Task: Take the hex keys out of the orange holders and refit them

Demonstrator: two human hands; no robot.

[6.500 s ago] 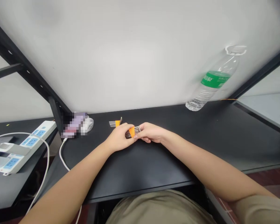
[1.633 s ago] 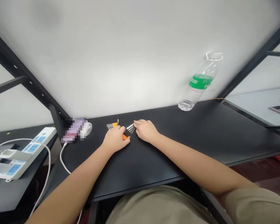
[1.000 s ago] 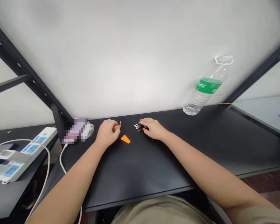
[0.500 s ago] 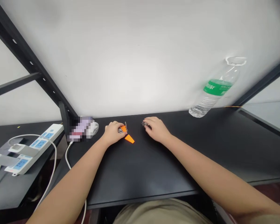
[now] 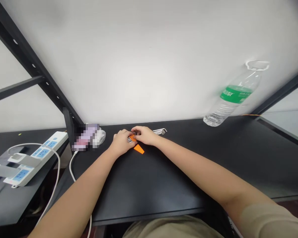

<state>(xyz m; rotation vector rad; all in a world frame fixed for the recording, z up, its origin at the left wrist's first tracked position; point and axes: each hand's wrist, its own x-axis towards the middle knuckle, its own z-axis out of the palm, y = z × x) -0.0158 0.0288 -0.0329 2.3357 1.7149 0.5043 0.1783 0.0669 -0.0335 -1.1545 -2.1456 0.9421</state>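
Over the black desk, my left hand (image 5: 122, 142) is closed on an orange holder (image 5: 132, 137) with several metal hex keys in it. My right hand (image 5: 144, 135) meets it from the right, fingers pinched at the holder's end; what they grip is too small to make out. A flat orange piece (image 5: 139, 149) lies on the desk just below the two hands. Behind my right wrist, several loose L-shaped hex keys (image 5: 160, 131) lie side by side, partly hidden by that hand.
A clear plastic bottle with a green label (image 5: 235, 94) leans by the wall at the right. On the left are a white power strip (image 5: 43, 152), white cables, a blurred purple item (image 5: 88, 135) and a white bundle (image 5: 99, 137). A black metal frame rises there.
My right hand has moved left from the loose hex keys to the orange holder, uncovering the keys' bent ends. My left hand keeps its hold, nearly in place.
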